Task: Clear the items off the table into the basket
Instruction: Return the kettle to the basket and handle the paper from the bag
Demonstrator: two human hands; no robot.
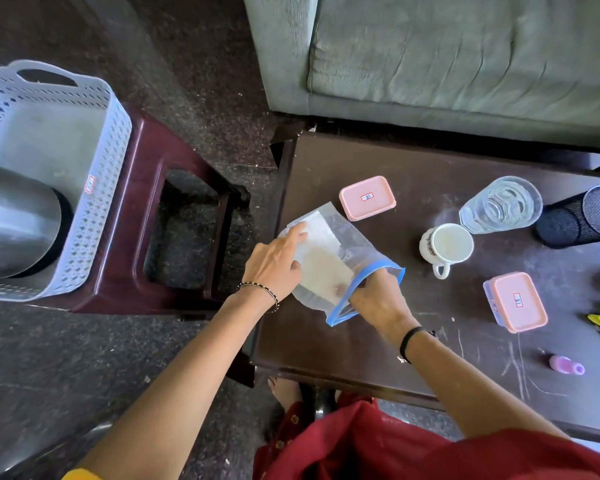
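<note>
Basket (94, 140) duty is only partly done, it seems: just a steel kettle (18, 220) is seen in it, at the left edge of the frame. Nearest, at mid-frame, a clear zip bag (329, 258) is being handled on the tabletop (361, 348). The right hand (378, 299) is pushed into its blue-edged mouth, while the left hand (278, 261) is pressed flat on top, fingers spread. Next, the bag probably needs to be gripped and carried left. Further up, a mug (447, 245), a glass (501, 204) and pink-lidded boxes (367, 198) are left waiting.
</note>
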